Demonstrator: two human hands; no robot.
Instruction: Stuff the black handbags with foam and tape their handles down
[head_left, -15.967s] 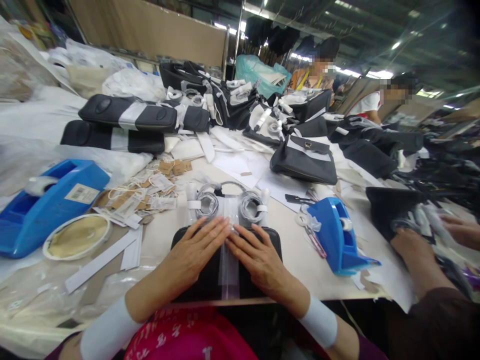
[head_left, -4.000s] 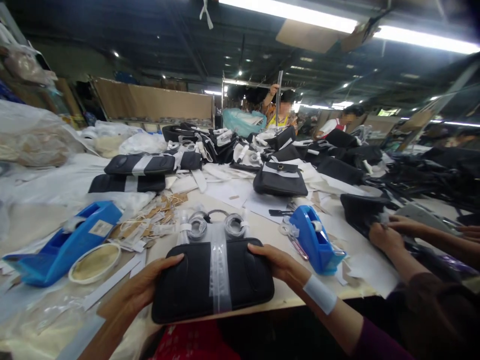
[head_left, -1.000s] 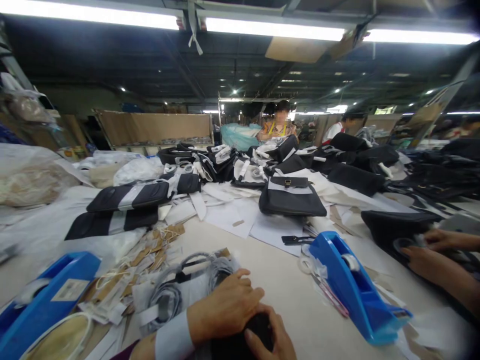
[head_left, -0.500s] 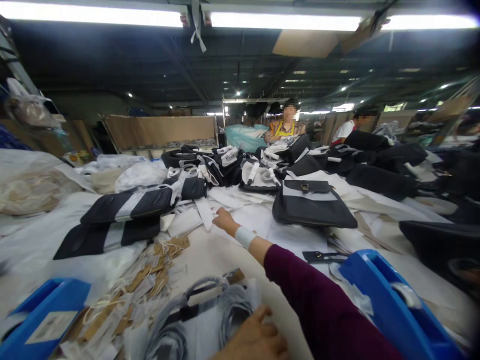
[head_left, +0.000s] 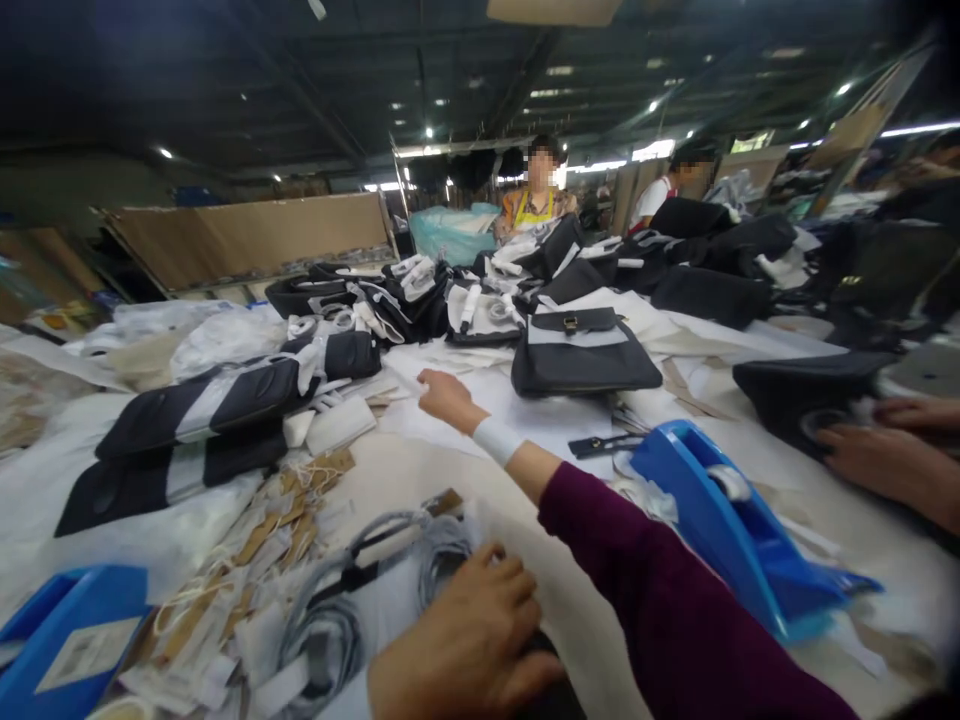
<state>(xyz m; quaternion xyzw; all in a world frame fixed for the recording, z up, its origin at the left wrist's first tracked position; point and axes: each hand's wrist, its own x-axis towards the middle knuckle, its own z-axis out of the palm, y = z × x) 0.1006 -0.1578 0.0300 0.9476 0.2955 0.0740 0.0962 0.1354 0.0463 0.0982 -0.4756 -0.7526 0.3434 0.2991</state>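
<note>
My left hand [head_left: 469, 635], at the bottom centre, has its fingers curled over a black bag [head_left: 559, 698], mostly hidden under it. Coiled grey plastic-wrapped straps [head_left: 326, 640] and a brown tag lie just left of these fingers. My right hand [head_left: 448, 398], at the end of a purple sleeve with a white wristband, reaches to the middle of the table. Its fingers are closed at a white paper sheet [head_left: 401, 415]; the fingertips' grip is small in view. Beyond it stands a black buckled bag [head_left: 589, 365].
Blue tape dispensers [head_left: 750, 540] [head_left: 71, 640] flank me. Several string tags [head_left: 255, 540] lie left, below stacked black bags [head_left: 199, 410]. A black strap [head_left: 604, 445] is near the right dispenser. A co-worker's hands [head_left: 892, 450] touch a black bag at right; other people stand behind more bags.
The view has tilted down and turned right. My left hand has come further into view over the black bag. My right hand stays by the white paper; a co-worker's hands now show at right.
</note>
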